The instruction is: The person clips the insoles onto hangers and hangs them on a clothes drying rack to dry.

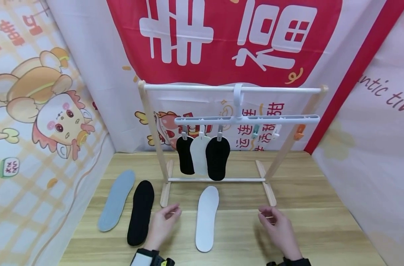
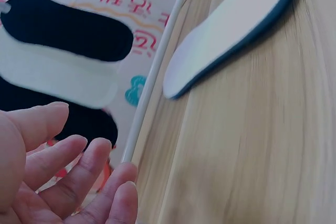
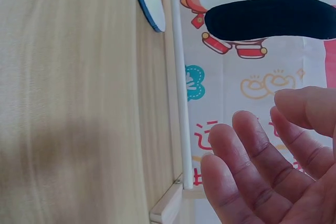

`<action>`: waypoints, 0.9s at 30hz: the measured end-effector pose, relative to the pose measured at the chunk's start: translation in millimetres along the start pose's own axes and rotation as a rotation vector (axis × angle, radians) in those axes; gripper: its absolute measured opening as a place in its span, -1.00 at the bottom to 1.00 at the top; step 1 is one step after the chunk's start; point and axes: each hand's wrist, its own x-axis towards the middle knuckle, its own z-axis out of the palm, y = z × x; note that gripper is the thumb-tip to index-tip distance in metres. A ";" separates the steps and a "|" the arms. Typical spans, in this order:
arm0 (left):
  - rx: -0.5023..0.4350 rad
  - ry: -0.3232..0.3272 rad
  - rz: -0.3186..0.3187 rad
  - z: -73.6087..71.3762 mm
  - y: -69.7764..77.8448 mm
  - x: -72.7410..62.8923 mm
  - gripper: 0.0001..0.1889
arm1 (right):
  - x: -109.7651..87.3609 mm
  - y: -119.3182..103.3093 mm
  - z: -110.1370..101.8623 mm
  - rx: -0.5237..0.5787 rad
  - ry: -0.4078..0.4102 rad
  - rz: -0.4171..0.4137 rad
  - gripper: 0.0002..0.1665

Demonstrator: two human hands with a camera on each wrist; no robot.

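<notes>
A white insole point(image 1: 207, 218) lies on the table between my two hands. My left hand point(image 1: 163, 226) hovers between it and a black insole point(image 1: 141, 213), fingers loosely bent around nothing. To the right, my right hand point(image 1: 277, 229) is held over the wood with relaxed, slightly curled fingers and nothing in them. In the left wrist view the white insole point(image 2: 231, 30) shows a dark underside along its edge. Farther left lies a grey-blue insole point(image 1: 116, 200). Ahead, a black insole point(image 1: 217, 159), a white one point(image 1: 199, 156) and another black one point(image 1: 185, 156) hang from clips.
A wooden stand with a white top bar point(image 1: 195, 88) carries the white clip hanger point(image 1: 271, 119). Teal, white and orange clips point(image 1: 299, 132) hang on its right half. The stand's feet point(image 1: 270, 190) rest on the table point(image 1: 315, 221). Printed cloth walls point(image 1: 78, 48) surround it.
</notes>
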 end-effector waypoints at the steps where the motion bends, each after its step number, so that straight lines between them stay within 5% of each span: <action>1: -0.011 -0.016 0.003 4.4 1.2 2.5 -0.66 | -0.7 0.9 0.1 0.005 0.000 0.007 -0.81; 11: 0.051 -0.106 0.064 49.9 14.0 35.6 -0.60 | -5.7 7.5 -2.2 0.007 0.037 -0.007 -0.84; 17: 0.198 -0.105 0.046 70.9 19.9 64.2 -0.53 | -6.3 9.6 -6.2 0.003 0.040 -0.006 -0.84; 27: 0.501 -0.077 0.220 101.5 9.1 97.0 -0.43 | -5.7 8.2 -14.6 -0.011 0.060 0.003 -0.84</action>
